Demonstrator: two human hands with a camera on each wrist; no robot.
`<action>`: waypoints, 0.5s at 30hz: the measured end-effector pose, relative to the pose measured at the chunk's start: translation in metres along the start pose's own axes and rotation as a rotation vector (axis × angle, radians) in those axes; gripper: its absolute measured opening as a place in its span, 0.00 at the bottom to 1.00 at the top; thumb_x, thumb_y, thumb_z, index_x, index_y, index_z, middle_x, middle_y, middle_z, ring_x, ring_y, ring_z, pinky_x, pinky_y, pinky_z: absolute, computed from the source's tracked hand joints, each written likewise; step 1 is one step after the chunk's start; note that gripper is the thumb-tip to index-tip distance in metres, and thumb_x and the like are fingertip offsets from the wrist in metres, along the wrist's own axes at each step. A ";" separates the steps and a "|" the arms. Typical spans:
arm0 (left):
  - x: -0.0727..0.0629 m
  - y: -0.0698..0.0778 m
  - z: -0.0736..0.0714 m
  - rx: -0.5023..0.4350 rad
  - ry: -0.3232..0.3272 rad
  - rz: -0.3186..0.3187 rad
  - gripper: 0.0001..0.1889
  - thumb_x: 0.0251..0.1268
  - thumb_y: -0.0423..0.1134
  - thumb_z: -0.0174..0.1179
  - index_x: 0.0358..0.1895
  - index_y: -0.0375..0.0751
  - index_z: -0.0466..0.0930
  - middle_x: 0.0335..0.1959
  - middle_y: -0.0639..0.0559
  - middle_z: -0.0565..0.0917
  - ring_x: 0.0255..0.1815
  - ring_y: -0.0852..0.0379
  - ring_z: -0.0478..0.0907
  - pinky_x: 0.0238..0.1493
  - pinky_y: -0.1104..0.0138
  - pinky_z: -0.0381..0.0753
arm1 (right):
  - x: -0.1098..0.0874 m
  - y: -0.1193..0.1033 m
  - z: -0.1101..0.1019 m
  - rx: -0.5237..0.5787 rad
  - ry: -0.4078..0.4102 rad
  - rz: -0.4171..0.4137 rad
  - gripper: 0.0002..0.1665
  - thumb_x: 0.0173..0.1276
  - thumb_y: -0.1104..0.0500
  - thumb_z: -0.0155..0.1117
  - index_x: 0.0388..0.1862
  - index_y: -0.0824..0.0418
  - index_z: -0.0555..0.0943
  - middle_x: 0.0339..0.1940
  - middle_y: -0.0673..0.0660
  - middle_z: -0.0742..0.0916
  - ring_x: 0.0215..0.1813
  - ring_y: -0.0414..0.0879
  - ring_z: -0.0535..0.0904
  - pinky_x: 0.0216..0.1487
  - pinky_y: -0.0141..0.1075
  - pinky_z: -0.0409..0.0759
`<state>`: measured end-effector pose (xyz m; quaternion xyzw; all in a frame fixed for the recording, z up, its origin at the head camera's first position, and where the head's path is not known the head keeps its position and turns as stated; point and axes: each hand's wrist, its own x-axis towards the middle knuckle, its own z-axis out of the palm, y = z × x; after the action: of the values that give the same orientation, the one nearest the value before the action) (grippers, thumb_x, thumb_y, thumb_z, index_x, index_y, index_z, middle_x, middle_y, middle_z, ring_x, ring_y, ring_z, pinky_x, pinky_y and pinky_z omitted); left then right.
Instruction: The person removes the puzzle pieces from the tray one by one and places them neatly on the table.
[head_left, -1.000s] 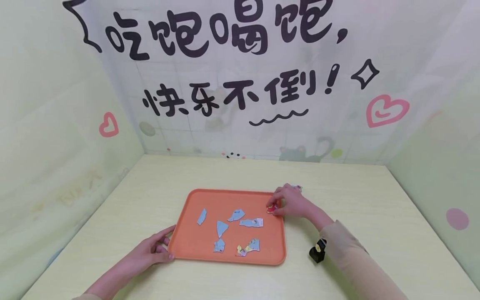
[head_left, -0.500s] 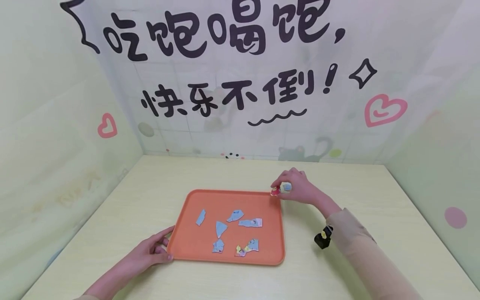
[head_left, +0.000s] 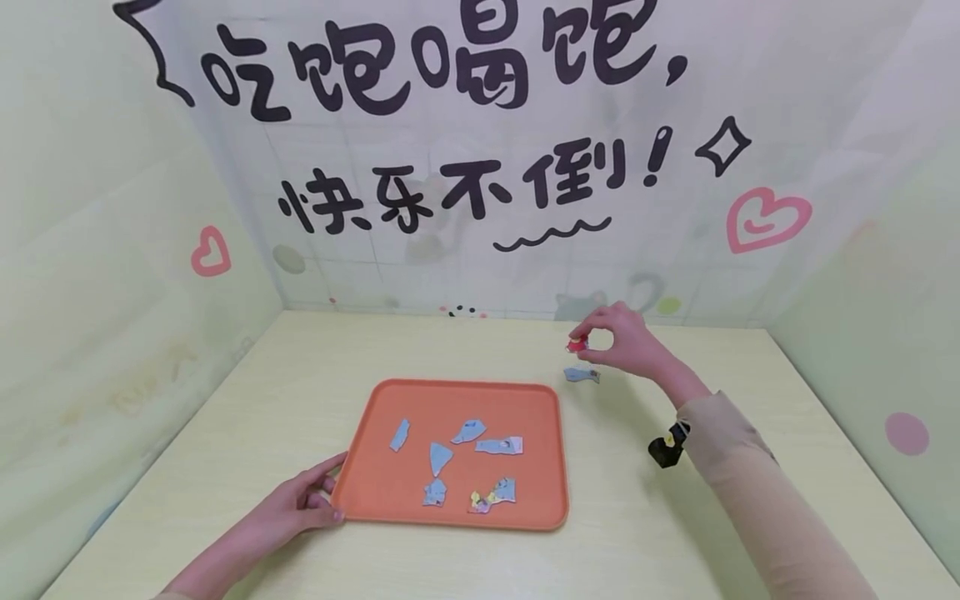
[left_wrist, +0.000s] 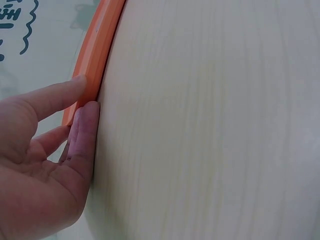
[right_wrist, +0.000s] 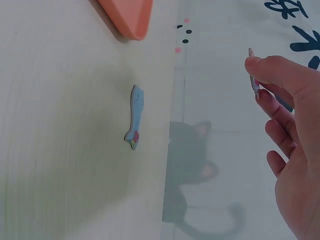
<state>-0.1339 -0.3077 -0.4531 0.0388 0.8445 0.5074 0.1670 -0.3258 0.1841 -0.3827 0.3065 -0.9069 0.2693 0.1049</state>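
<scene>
My right hand (head_left: 626, 337) pinches a small red puzzle piece (head_left: 577, 344) between thumb and fingertips, raised above the back of the table. In the right wrist view the held piece appears edge-on, its face mostly hidden. Below it, a light blue puzzle piece (head_left: 582, 374) lies on the table just beyond the orange tray's (head_left: 367, 492) back right corner. At the tray's front left corner, my left hand (head_left: 300, 504) holds the rim. The left wrist view has the thumb on the rim and fingers against its underside.
Several flat, mostly pale blue pieces lie apart on the tray, among them a triangular piece (head_left: 441, 457) and a yellow-and-blue piece (head_left: 493, 495). A printed cloth wall (head_left: 420, 275) stands at the table's back edge. A black wrist device (head_left: 667, 446) hangs at the right sleeve.
My right hand has lifted the red piece from the tray's back right corner and carried it back and right, off the tray. The left hand stays on the rim.
</scene>
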 end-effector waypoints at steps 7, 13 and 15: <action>-0.001 -0.003 -0.001 -0.017 -0.030 0.050 0.48 0.60 0.35 0.68 0.77 0.28 0.47 0.52 0.36 0.73 0.35 0.67 0.73 0.38 0.74 0.75 | -0.004 0.022 -0.006 0.008 0.088 0.034 0.15 0.57 0.59 0.75 0.45 0.58 0.88 0.44 0.57 0.87 0.52 0.55 0.71 0.54 0.51 0.60; 0.000 -0.004 -0.001 -0.014 -0.034 0.052 0.48 0.60 0.35 0.68 0.77 0.28 0.47 0.52 0.36 0.73 0.35 0.67 0.73 0.39 0.74 0.75 | -0.015 0.046 -0.004 -0.004 0.155 0.088 0.15 0.57 0.62 0.75 0.45 0.60 0.87 0.45 0.61 0.86 0.53 0.59 0.72 0.58 0.56 0.61; 0.000 -0.003 -0.001 -0.011 -0.031 0.042 0.48 0.60 0.36 0.68 0.77 0.29 0.47 0.52 0.38 0.73 0.36 0.67 0.73 0.40 0.74 0.75 | -0.019 0.053 -0.002 -0.003 0.177 0.103 0.15 0.57 0.63 0.75 0.45 0.61 0.87 0.45 0.62 0.86 0.53 0.60 0.72 0.58 0.56 0.61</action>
<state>-0.1341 -0.3102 -0.4554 0.0633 0.8381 0.5147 0.1695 -0.3429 0.2303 -0.4101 0.2345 -0.9091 0.2989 0.1710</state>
